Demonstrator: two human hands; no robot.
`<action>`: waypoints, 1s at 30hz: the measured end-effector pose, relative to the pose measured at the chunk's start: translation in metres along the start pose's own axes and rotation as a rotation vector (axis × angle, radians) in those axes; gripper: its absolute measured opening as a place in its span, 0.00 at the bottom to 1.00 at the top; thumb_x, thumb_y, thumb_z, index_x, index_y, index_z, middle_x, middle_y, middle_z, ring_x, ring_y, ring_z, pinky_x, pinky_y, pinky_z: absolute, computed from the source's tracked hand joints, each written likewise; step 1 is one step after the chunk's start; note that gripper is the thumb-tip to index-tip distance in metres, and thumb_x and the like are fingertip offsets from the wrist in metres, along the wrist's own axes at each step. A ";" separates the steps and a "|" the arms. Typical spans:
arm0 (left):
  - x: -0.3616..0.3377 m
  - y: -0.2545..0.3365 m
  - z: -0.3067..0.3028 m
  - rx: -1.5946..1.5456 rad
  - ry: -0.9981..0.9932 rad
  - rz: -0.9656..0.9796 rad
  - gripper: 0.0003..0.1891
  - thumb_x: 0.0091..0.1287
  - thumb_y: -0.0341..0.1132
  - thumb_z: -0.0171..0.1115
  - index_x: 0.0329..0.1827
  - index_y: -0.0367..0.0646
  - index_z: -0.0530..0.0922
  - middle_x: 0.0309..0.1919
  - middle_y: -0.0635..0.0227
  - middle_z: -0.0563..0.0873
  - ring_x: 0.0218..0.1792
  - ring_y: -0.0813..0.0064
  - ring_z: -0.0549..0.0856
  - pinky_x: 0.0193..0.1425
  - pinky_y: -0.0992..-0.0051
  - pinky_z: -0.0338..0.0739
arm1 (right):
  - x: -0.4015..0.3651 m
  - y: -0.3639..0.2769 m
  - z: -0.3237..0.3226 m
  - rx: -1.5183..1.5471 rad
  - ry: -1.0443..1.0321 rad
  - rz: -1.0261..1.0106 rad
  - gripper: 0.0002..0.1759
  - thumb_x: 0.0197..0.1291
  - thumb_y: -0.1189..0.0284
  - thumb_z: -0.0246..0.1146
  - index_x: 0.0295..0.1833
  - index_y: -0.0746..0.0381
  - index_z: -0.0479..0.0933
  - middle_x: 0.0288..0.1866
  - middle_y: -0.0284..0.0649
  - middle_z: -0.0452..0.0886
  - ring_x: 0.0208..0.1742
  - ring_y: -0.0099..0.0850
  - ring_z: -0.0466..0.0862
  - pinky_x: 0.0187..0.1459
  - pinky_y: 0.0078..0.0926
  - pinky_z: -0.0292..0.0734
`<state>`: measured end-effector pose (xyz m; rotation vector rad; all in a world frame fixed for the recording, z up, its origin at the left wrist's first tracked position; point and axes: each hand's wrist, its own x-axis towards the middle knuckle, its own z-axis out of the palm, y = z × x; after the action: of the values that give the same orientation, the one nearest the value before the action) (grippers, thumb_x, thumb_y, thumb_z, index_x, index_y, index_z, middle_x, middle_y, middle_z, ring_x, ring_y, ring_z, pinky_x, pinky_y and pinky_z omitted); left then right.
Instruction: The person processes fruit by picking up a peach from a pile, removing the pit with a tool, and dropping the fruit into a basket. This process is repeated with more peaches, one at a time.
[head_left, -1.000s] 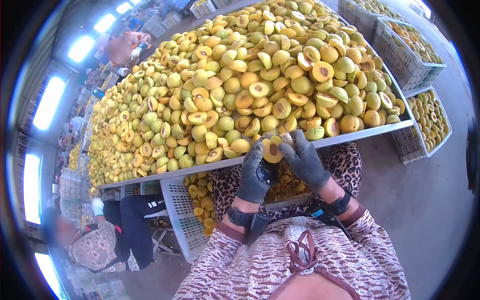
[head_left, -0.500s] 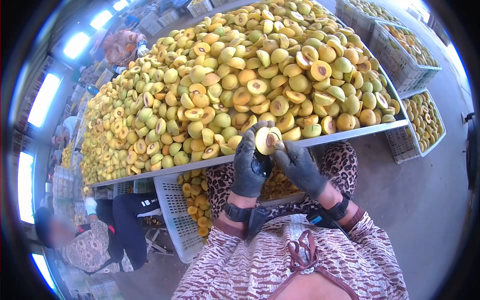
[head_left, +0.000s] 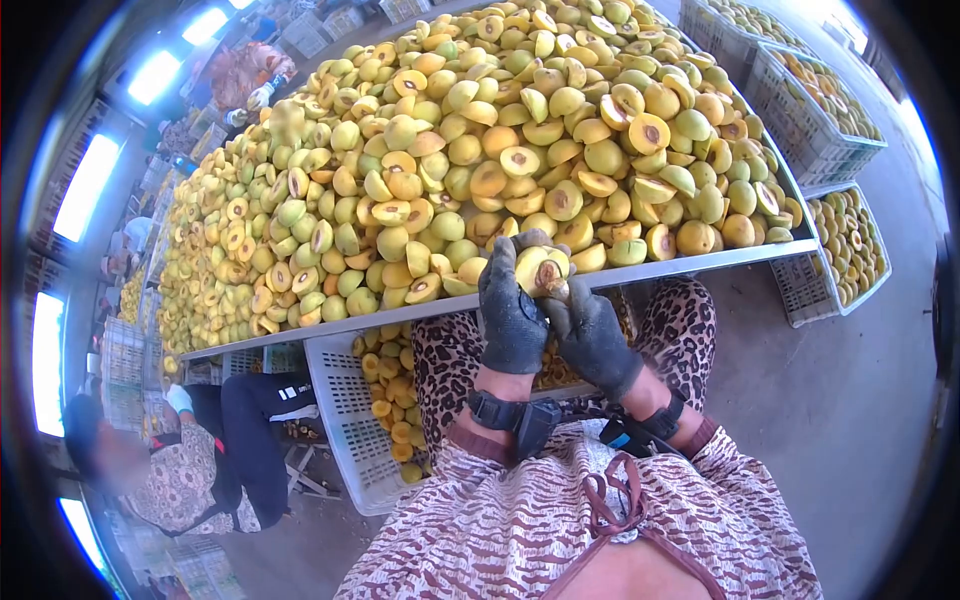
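Note:
A halved yellow stone fruit, which looks like a peach half [head_left: 535, 268], is held cut face up, its brown centre showing. My left hand [head_left: 512, 315], in a dark grey glove, wraps round its outer side. The gloved fingers of my right hand [head_left: 592, 335] are closed at the lower edge of the cut face, by the brown centre. Whatever they pinch is too small or hidden to name. Right behind my hands lies a big heap of similar fruit halves [head_left: 440, 190] on a metal-edged table [head_left: 690, 268].
A white crate [head_left: 345, 410] of fruit halves stands low at my left, and more fruit lies in a container between my knees. Filled crates [head_left: 800, 285] line the right side. At the left sits another person [head_left: 190, 470]; a further worker's gloved hand [head_left: 262, 95] reaches the heap's far side.
The peach half has tilted and come slightly lower between my hands. My right fingers are now further over the lower edge of its cut face. The view has shifted a little.

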<state>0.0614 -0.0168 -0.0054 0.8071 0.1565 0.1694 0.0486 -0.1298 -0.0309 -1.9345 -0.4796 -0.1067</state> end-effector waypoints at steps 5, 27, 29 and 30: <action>0.001 0.002 0.002 0.034 0.044 0.000 0.26 0.79 0.56 0.46 0.49 0.37 0.76 0.36 0.53 0.86 0.37 0.62 0.87 0.43 0.68 0.86 | 0.002 -0.009 -0.004 -0.015 0.028 -0.037 0.08 0.69 0.73 0.59 0.41 0.68 0.72 0.27 0.57 0.80 0.31 0.58 0.82 0.28 0.47 0.73; 0.000 0.011 0.023 0.059 -0.036 0.189 0.19 0.76 0.43 0.58 0.35 0.35 0.83 0.29 0.63 0.87 0.31 0.69 0.88 0.38 0.72 0.84 | -0.004 -0.011 -0.013 0.104 0.021 -0.031 0.12 0.71 0.68 0.56 0.42 0.68 0.74 0.26 0.58 0.78 0.29 0.57 0.81 0.29 0.45 0.73; 0.001 0.011 0.024 0.007 -0.011 0.159 0.19 0.75 0.44 0.59 0.33 0.35 0.83 0.27 0.64 0.86 0.28 0.69 0.87 0.36 0.72 0.84 | -0.006 -0.017 -0.014 0.155 -0.001 0.006 0.13 0.72 0.68 0.56 0.41 0.68 0.74 0.24 0.52 0.79 0.26 0.48 0.82 0.29 0.41 0.74; 0.001 0.011 0.023 0.011 -0.014 0.155 0.19 0.75 0.44 0.59 0.33 0.35 0.83 0.27 0.64 0.86 0.28 0.69 0.87 0.36 0.72 0.84 | -0.007 -0.018 -0.014 0.158 0.004 0.008 0.13 0.72 0.68 0.56 0.41 0.68 0.74 0.24 0.52 0.79 0.26 0.48 0.82 0.29 0.41 0.74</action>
<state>0.0658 -0.0254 0.0189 0.8312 0.0813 0.3094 0.0377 -0.1386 -0.0116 -1.7814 -0.4637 -0.0648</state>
